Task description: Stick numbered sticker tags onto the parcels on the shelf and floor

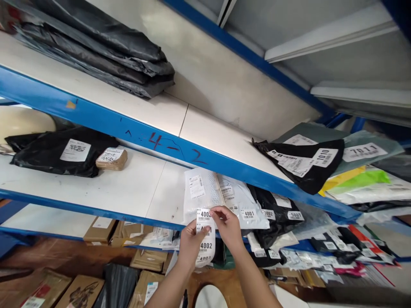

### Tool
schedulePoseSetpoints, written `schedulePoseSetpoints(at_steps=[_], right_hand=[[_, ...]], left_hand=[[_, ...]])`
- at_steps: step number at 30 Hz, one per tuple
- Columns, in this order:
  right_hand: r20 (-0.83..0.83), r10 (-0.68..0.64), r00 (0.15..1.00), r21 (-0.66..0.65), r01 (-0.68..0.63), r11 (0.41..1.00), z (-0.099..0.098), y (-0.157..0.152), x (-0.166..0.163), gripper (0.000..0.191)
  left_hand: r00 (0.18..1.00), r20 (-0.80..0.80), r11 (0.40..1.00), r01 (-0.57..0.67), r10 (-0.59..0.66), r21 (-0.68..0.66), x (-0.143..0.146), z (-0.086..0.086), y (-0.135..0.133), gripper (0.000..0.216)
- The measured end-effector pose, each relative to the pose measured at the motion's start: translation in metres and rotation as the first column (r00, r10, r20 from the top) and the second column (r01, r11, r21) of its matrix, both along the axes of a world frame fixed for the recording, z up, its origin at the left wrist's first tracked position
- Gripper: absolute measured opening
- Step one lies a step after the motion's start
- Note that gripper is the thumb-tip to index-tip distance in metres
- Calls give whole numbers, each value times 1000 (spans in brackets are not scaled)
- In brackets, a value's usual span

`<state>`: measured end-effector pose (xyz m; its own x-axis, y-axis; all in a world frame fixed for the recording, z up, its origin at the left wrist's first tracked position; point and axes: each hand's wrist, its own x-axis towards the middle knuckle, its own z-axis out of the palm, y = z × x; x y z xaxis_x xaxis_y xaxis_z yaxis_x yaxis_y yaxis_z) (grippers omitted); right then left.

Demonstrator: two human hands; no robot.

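While your left hand point(190, 243) and right hand point(227, 224) pinched the label strip point(205, 237) at the shelf edge point(96, 210), bare shelf lay leftward.

Label strip point(205, 235) small print too tiny to read.

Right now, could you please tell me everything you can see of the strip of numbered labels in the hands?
The strip of labels is a narrow white paper band hanging upright before the middle shelf's edge. It bears small barcodes and bold black numbers, 4002 twice and 4003 below. The left hand grips its left edge; the right hand pinches its top by the white mailer bag. It looks limp and slightly curled at the bottom.
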<state>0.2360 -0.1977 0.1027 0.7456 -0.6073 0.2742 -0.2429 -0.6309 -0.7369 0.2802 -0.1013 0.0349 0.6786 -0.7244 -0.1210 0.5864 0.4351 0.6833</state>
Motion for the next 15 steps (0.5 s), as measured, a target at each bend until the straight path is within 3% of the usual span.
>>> schedulePoseSetpoints(at_steps=[5,8,15], right_hand=[[-48,3,999,-38,-5,999,-1,0,3,21],[-92,-18,996,-129,6,992,1,-6,14,16],[-245,-245,938,-373,142,917,4,-55,57,7]], left_hand=[[1000,-14,998,-23,24,64,2,-9,-5,39],[1000,8,987,-29,28,157,3,-16,-10,41],[994,112,946,-33,-4,322,-27,-42,7,49]])
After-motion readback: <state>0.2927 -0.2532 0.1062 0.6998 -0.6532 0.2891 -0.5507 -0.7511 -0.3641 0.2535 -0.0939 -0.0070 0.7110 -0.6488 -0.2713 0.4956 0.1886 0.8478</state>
